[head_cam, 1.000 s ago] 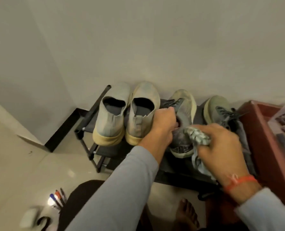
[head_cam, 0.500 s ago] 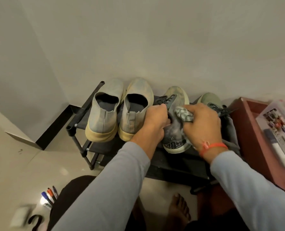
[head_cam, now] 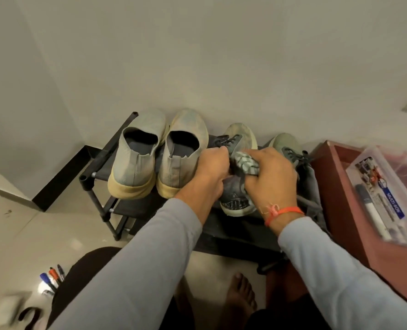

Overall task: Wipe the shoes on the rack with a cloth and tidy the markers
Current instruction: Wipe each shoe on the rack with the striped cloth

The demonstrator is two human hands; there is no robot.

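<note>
Four shoes [head_cam: 135, 160] on rack [head_cam: 95, 173], long axes toward wall; third from left [head_cam: 237, 196] gripped by left hand [head_cam: 210, 169], between both hands; right hand [head_cam: 272, 177] clutching bunched cloth [head_cam: 246, 163] against its upper; about four markers [head_cam: 52, 277] on floor, lower left, nearer left arm.

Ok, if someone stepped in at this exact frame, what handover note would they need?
Left hand grips the collar of the grey laced shoe, steadying it on the rack.
Right hand holds the bunched cloth against that shoe's upper.
The other laced shoe sits to its right; the pale slip-on pair sits to the left.
Markers lie loose on the floor at lower left; more are in the clear box at right.
Done: wiping under way; which shoes are finished cannot be told.
Left: remaining shoes, then the markers.
</note>
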